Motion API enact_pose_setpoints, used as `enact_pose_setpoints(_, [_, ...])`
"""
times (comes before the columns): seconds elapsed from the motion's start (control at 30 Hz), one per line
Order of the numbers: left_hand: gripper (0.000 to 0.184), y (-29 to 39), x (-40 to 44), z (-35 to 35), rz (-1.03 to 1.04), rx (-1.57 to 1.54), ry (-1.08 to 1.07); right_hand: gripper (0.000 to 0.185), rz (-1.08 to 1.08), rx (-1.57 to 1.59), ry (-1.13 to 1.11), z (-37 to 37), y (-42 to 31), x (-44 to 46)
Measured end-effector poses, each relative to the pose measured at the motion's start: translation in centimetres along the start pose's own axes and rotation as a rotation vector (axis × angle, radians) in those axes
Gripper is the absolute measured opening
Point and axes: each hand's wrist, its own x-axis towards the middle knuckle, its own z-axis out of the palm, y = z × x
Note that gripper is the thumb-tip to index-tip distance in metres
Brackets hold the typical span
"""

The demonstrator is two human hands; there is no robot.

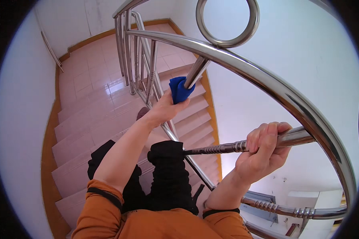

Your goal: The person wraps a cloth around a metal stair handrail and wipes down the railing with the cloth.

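Note:
A blue cloth (181, 91) is wrapped around a shiny metal baluster (196, 72) just below the handrail. My left hand (166, 106) is closed on this cloth, pressing it to the post. My right hand (265, 147) grips another baluster (223, 148), one with ridged rings along its lower part, close to where it meets the curved handrail (263, 79). Both posts run down from the rail to a lower bar beside the stairs. My palms and some fingertips are hidden behind the cloth and the posts.
Pink tiled stairs (81, 147) drop toward a landing (91, 59), edged with brown skirting. A lower flight (191, 119) shows beyond the railing. A metal ring (227, 42) stands on top of the handrail. White walls (24, 99) rise on both sides.

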Motion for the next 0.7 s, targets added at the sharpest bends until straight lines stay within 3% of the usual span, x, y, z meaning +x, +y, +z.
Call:
enact_pose_setpoints(0.1, [0.055,2.1,-0.4,0.2,0.075,0.007,0.002,0.014,0.005,0.004,0.016,0.1,0.0,0.0])
enact_pose_setpoints(0.3, [0.056,3.7,-1.1,0.2,0.209,0.135,-0.01,0.015,0.008,0.007,0.004,0.0,-0.4,-0.2])
enact_pose_setpoints(0.7, [0.063,1.0,0.1,-0.9,0.209,0.257,-0.062,0.015,0.02,0.0,0.006,0.1,0.1,-0.2])
